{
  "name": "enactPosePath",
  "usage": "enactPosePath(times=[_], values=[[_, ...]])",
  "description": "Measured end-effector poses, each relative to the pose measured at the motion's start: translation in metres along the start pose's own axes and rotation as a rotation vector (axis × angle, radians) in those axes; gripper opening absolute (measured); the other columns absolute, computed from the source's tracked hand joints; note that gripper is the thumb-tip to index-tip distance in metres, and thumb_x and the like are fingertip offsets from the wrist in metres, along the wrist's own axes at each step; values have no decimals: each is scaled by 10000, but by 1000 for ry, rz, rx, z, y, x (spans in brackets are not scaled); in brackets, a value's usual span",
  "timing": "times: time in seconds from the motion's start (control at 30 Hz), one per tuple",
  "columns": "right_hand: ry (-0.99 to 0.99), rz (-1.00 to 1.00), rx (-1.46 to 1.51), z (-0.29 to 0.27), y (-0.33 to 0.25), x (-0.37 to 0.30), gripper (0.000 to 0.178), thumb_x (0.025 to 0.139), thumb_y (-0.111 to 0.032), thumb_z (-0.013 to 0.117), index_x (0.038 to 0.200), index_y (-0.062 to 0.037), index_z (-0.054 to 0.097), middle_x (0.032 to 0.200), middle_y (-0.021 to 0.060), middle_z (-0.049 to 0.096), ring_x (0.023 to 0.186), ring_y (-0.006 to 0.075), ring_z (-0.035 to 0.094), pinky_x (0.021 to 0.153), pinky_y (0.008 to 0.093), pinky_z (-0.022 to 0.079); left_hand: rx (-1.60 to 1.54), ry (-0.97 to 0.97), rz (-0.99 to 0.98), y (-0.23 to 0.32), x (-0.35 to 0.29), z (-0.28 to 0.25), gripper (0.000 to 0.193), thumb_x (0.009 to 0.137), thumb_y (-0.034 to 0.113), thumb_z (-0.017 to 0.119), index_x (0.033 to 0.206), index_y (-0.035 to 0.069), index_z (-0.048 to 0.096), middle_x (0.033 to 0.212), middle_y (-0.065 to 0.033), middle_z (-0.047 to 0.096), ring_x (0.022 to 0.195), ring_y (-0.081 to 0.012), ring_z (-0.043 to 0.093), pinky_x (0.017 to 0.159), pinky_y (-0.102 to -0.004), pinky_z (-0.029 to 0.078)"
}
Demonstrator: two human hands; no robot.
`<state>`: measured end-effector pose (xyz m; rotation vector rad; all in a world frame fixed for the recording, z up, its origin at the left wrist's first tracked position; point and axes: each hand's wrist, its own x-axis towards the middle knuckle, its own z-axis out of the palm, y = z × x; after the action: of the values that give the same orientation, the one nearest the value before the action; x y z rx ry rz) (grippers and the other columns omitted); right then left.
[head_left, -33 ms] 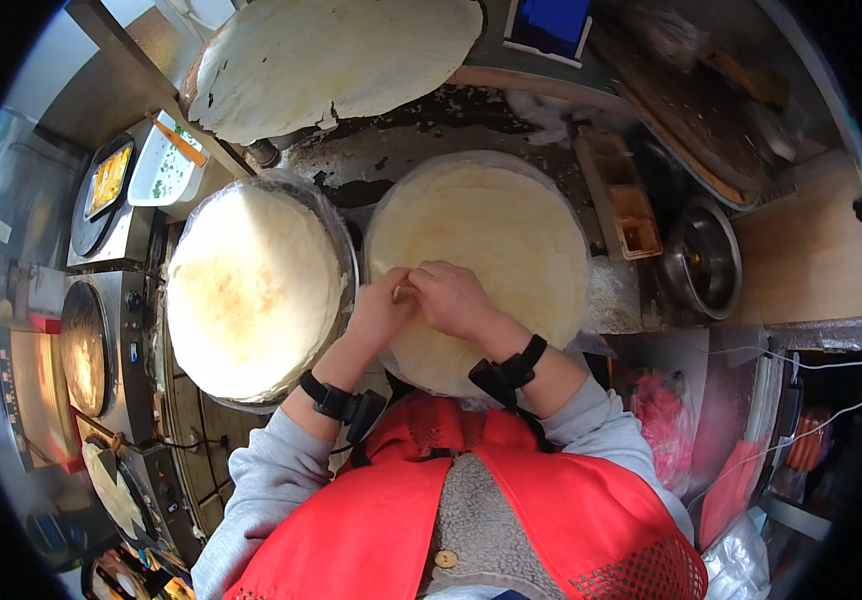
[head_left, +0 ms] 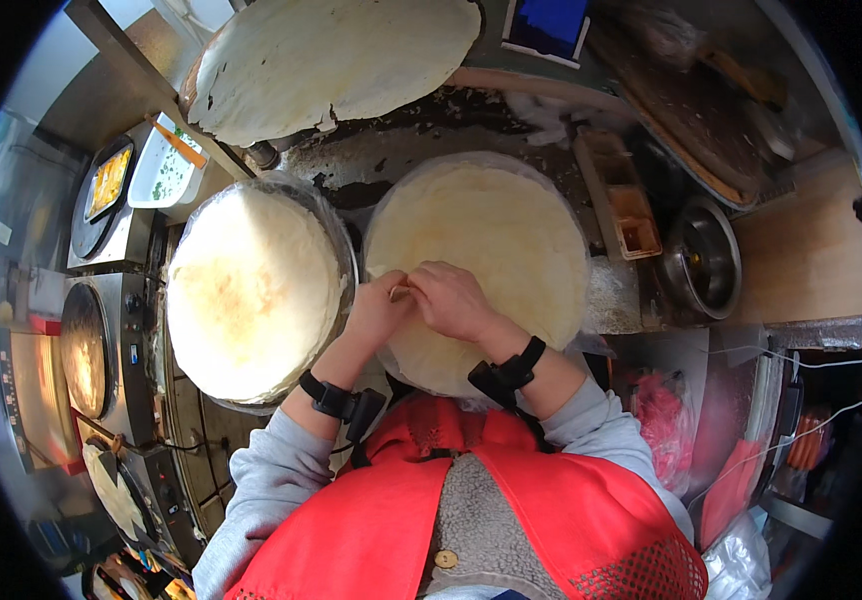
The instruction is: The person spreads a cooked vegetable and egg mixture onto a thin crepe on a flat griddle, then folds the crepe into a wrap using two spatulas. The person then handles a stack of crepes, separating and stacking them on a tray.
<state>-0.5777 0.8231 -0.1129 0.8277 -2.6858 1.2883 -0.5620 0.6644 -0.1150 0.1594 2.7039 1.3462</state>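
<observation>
My left hand (head_left: 379, 308) and my right hand (head_left: 453, 300) meet over the left part of a stack of thin round pale flatbreads (head_left: 491, 230). Both are closed, fingertips pinched together and touching. A small pale bit shows between them, but whether it is a flatbread's edge or something else cannot be told. Clear plastic film lies around the rim of this stack. Just to the left, in bright sunlight, sits a second flatbread stack (head_left: 251, 290), browned in its middle, on a round metal-edged tray lined with film.
A large pale flatbread sheet (head_left: 341, 65) lies at the back. Round griddles (head_left: 85, 348) and a white tub with chopped greens (head_left: 173, 172) stand left. On the right are a long sectioned container (head_left: 611, 190), a metal bowl (head_left: 703, 262) and a pink plastic bag (head_left: 663, 425).
</observation>
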Motion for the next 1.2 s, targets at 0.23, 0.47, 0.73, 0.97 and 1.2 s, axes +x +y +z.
enactPosePath(times=[0.23, 0.47, 0.73, 0.97, 1.2], values=[[-167, 625, 1361, -20, -5, -10, 71, 812, -91, 647, 851, -37, 624, 730, 17, 592, 607, 96, 535, 529, 249, 417, 35, 20, -7, -22, -3, 4, 161, 771, 163, 697, 876, 44, 668, 762, -157, 670, 738, -314, 676, 658, -356, 527], [-240, 586, 607, -69, 59, 2, 348, 794, -71, 683, 1130, -14, 608, 964, 79, 656, 847, 142, 622, 688, 281, 500, -411, 189, -110, -35, -18, 8, 651, 857, 115, 618, 1431, 118, 309, 1183, -176, 613, 1023, -254, 634, 808, -324, 507], [139, 749, -280, -93, 144, -22, 455, 768, -200, 709, 1177, -46, 581, 1023, 165, 642, 967, 291, 617, 805, 320, 492, -221, 144, 79, -34, -53, 14, 733, 844, 20, 545, 1486, 99, 202, 1338, -219, 473, 1212, -356, 484, 1001, -365, 393], [63, 405, -97, -154, 50, -38, 248, 849, -186, 644, 1010, 0, 613, 825, 153, 654, 781, 302, 633, 699, 347, 492, -81, -1, 136, -7, -68, -25, 648, 819, -15, 529, 1429, 9, 312, 1381, -256, 407, 1271, -412, 415, 1040, -396, 368], [275, 175, 484, -266, -55, -32, 65, 851, -47, 649, 898, -18, 616, 790, -1, 634, 733, 71, 588, 673, 215, 462, -7, 210, 675, 67, -97, -93, 628, 824, -21, 566, 1408, -25, 336, 1341, -239, 470, 1281, -379, 432, 1034, -402, 381]])
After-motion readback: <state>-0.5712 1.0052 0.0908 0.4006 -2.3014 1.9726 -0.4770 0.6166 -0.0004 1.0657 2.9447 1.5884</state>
